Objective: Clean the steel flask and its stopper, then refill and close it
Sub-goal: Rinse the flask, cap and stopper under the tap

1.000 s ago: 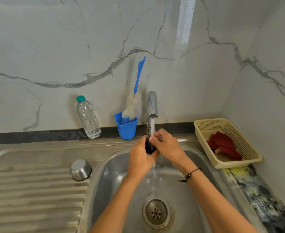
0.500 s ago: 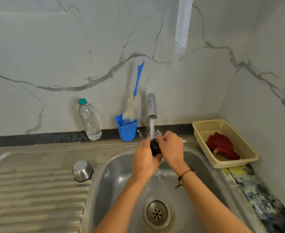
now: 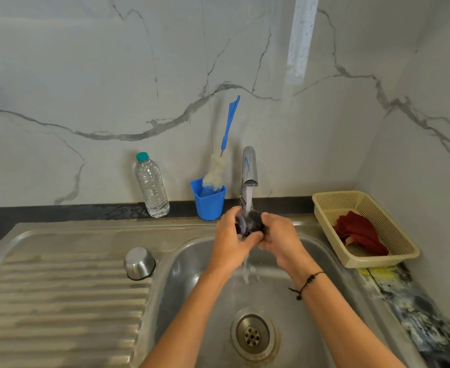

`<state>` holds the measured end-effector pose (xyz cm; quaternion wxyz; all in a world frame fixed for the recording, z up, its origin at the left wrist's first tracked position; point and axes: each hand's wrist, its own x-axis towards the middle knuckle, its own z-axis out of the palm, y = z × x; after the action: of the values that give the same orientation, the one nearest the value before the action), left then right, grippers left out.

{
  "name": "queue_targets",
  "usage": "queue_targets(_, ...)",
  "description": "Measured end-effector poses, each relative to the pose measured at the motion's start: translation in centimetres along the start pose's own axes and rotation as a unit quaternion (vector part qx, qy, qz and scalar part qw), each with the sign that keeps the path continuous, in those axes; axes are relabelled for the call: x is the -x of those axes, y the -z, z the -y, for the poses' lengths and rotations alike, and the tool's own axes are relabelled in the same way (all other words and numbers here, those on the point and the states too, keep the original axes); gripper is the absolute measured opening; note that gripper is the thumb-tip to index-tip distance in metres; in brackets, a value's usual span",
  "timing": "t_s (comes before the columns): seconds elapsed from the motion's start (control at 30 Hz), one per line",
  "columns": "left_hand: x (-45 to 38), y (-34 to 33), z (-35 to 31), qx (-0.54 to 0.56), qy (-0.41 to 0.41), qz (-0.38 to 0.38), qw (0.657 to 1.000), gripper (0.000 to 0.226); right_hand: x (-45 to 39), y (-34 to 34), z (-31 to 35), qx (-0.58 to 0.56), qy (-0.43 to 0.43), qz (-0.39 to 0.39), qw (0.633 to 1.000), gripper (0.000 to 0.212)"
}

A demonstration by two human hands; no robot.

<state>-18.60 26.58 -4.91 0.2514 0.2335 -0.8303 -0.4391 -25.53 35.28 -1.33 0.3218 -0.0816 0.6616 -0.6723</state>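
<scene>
Reaching over the sink, both forearms meet above the basin, with the drain nearest the viewer. A black cord bracelet circles the right wrist. The left hand and right hand each curl their fingers round the dark stopper, gripping it between them directly under the running water from the tap; water spills off below the hands into the basin. On the ribbed drainboard to the left a steel cup sits upside down. To the right, a cream basket holds a red cloth. Against the marble wall stand a clear bottle and a blue holder with a brush leaning in it.
</scene>
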Motion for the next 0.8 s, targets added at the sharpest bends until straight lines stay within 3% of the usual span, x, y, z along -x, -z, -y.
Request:
queue_targets(0.07, 0.0, 0.0, -0.1, 0.012, 0.017, -0.002, 1.0, 0.061, 0.3, 0.2, -0.1, -0.047, -0.037, 0.011, 0.998, 0.025)
queue_targets(0.33, -0.3, -0.4, -0.5, -0.08, -0.002, 0.011, 0.997, 0.051, -0.1, 0.7, -0.4, -0.016, -0.056, 0.045, 0.997, 0.031)
queue_targets(0.47, 0.0, -0.3, -0.7, -0.089, -0.079, -0.043, 0.992, 0.055, 0.1, 0.5, 0.1, 0.006, 0.007, 0.029, 1.0, 0.029)
queue_targets(0.53, 0.1, -0.2, -0.6, -0.085, -0.079, -0.039, 0.992, 0.057, 0.3, 0.1, 0.3, 0.022, 0.019, 0.029, 0.999, 0.029)
queue_targets(0.63, 1.2, -0.3, 0.2, -0.1, -0.002, 0.037, 0.994, 0.063, 0.8, -0.1, -1.5, 0.103, -0.021, 0.02, 0.994, 0.023)
queue_targets(0.73, 2.4, 0.0, 0.5, -0.104, 0.013, 0.05, 0.993, 0.057, 1.4, 0.0, -2.4, 0.238, 0.077, 0.004, 0.968, 0.009)
queue_targets(0.8, 2.6, 0.7, 0.3, -0.109, 0.029, 0.045, 0.993, 0.049, 2.1, -0.2, -2.0, 0.305, 0.144, 0.016, 0.941, 0.012)
